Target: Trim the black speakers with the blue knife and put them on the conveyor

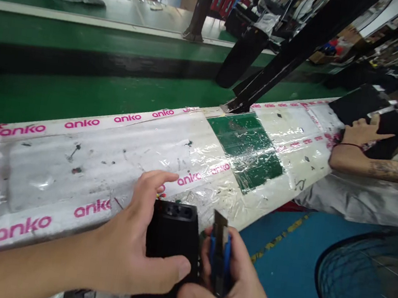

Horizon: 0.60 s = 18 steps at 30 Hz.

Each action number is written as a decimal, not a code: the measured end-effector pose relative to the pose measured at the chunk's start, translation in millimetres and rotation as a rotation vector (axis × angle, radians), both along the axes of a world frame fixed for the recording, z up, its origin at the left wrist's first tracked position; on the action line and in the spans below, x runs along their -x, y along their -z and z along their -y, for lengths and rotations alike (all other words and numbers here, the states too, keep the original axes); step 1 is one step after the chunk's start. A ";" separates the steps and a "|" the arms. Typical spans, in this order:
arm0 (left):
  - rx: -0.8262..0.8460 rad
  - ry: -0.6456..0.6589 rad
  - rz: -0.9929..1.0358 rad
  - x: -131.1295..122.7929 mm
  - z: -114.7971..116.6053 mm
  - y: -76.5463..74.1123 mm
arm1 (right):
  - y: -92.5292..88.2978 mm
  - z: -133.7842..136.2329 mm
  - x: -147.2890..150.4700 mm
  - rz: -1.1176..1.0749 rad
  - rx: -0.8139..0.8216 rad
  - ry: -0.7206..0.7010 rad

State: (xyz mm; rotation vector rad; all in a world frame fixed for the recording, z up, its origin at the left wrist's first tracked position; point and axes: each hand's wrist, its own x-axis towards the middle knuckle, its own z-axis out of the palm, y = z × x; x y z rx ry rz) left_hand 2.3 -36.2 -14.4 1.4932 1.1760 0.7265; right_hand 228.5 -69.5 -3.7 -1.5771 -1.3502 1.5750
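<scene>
Centrally, the black case (172, 243) is at the near side of the worktop (156, 138); whether it rests there or is lifted cannot be determined. The left hand (130, 247) holds the case, thumb across its upper face, fingers spread along its left side; this grip presumably steadies it. The right hand (239, 291) has its fingers closed around a utility knife (220, 259), blade exposed and directed away from the body, probably to keep the edge off both hands. Printed tape (126, 118) borders the worktop covering, apparently to secure it. Farther right, well apart, a co-worker's hand (361, 133) is at a dark object (395, 131).
</scene>
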 end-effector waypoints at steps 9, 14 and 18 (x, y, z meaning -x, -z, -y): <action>-0.087 0.162 -0.089 0.3 -17.1 13.5 | 21.3 7.4 -45.6 -0.122 -0.007 0.041; -0.017 0.075 0.069 -8.2 -7.0 -0.3 | 26.9 13.2 -30.1 -0.221 0.014 0.011; 0.101 0.088 -0.070 -0.4 -5.5 -20.6 | 6.7 13.1 -17.1 -0.133 -0.030 -0.137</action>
